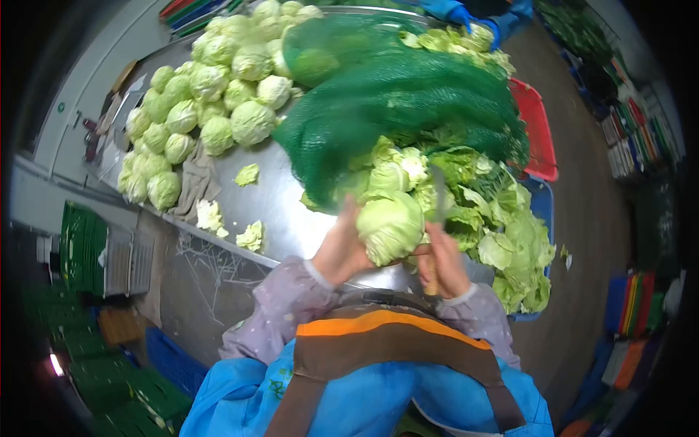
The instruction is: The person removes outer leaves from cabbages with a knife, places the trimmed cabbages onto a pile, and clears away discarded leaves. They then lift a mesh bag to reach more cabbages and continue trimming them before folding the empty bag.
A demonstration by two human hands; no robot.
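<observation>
A pale green cabbage (pixel 390 226) rests in my left hand (pixel 342 246), whose fingers curl round its left side and underside. My right hand (pixel 444 262) is closed on the handle of a knife (pixel 439 195), its blade pointing up and away from me, just right of the cabbage. Behind the cabbage lies a green mesh sack (pixel 393 95), with more cabbages (pixel 388 176) at its near edge. Loose outer leaves (pixel 513 247) are heaped to the right of my right hand.
Many cabbages (pixel 211 95) are piled at the left of the metal table (pixel 255 186), near a grey cloth (pixel 198 178). A blue crate (pixel 542 211) and a red crate (pixel 534 127) stand at the right. Another person's blue-gloved hands (pixel 473 22) hold a cabbage at the far side.
</observation>
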